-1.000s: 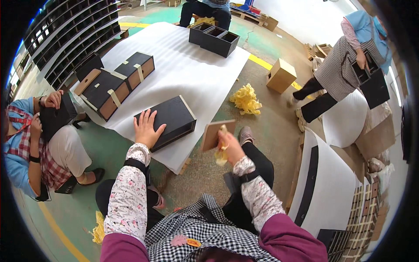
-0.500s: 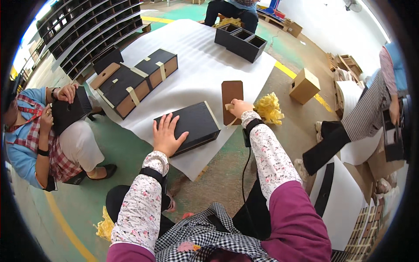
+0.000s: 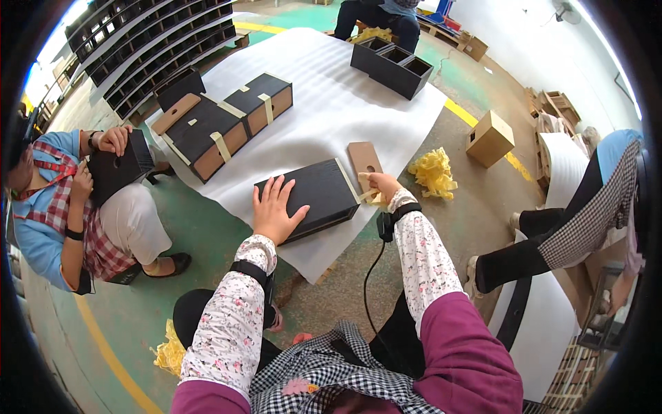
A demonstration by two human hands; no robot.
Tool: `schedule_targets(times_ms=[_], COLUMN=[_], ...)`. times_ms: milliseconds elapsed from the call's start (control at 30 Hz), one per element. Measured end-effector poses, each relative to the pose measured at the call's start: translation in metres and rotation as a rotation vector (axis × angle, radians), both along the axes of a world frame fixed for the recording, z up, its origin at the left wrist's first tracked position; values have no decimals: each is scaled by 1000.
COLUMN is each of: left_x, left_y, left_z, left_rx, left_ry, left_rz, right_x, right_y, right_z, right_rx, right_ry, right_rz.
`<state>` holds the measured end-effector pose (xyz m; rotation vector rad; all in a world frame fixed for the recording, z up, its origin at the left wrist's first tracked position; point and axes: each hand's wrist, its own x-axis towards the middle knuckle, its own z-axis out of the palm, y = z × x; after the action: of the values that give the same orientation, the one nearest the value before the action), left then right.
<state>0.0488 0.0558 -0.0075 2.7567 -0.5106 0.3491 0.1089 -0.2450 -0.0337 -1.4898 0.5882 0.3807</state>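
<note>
A strip of crumpled pale-yellow tape (image 3: 364, 185) is being pinched by the right hand (image 3: 383, 186), its thumb and fingers drawn together beside the right end of a black rectangular box (image 3: 323, 192). A flat brown rectangular panel with a small round hole (image 3: 361, 157) is lying just beyond the strip, its near end by the fingers; whether it is also being gripped cannot be told. The black box is being covered on its top face by the left hand (image 3: 277, 215), laid flat with its fingers spread apart. Both the box and the panel are being supported by a large white sheet (image 3: 317, 90). A pair of joined black boxes with brown sides and pale tape strips (image 3: 222, 124) is standing farther left on it, topped by a narrow brown slat (image 3: 176, 114). Toward the far edge, a black box with open compartments (image 3: 394, 74) is resting. A tangled yellow heap (image 3: 433, 172) is lying right of the panel, with a pale wooden cube-shaped box (image 3: 491, 139) beyond it. At the left, another black box (image 3: 124, 174) is being held by a seated co-worker (image 3: 34, 241).
</note>
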Motion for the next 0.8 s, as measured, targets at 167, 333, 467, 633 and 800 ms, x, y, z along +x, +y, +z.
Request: schedule_targets(times_ms=[167, 333, 467, 633, 800], left_x=[-1, 1, -2, -15, -13], left_y=[-18, -7, -11, -30, -44], left_z=[3, 0, 6, 10, -13], left_rx=[-18, -6, 48, 207, 474], left_ry=[15, 50, 98, 104, -104], left_rz=[-42, -35, -65, -126, -70], right_x=[-13, -51, -93, -125, -124], right_y=[-30, -3, -19, -10, -6], right_z=[-1, 37, 56, 66, 57], right_rx=[223, 276, 491, 358, 273], right_ry=[-152, -335, -404, -489, -490], right_rz=[111, 49, -49, -78, -44])
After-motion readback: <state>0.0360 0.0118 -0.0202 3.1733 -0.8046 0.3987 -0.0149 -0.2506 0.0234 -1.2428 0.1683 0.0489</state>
